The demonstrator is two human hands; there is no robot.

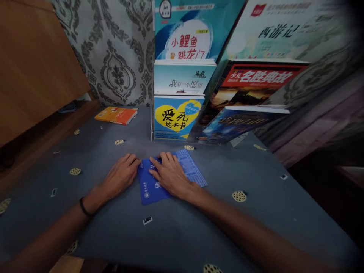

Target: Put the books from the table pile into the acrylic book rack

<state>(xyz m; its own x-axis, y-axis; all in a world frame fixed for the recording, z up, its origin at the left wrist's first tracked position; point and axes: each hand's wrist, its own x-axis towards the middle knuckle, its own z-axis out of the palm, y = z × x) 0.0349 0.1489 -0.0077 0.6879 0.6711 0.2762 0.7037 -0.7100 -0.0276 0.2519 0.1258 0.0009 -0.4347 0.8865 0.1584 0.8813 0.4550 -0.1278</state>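
Note:
A blue printed leaflet (145,178) with white lettering lies on the grey patterned table in front of me. At its upper left corner, my left hand (123,170) has its fingers drawn together, with thumb and forefinger on the edge. My right hand (169,172) rests over the leaflet's middle, palm down with fingers spread, and hides part of the lettering. To its right, dense small white print (190,167) shows on the leaflet. A dark band (83,207) circles my left wrist.
Behind the leaflet stands a rack of books, including one with a yellow heart (173,115), a red-and-black one (256,81) and a dark blue one (236,121). An orange book (116,115) lies at the back left. A wooden panel (36,64) rises at the left.

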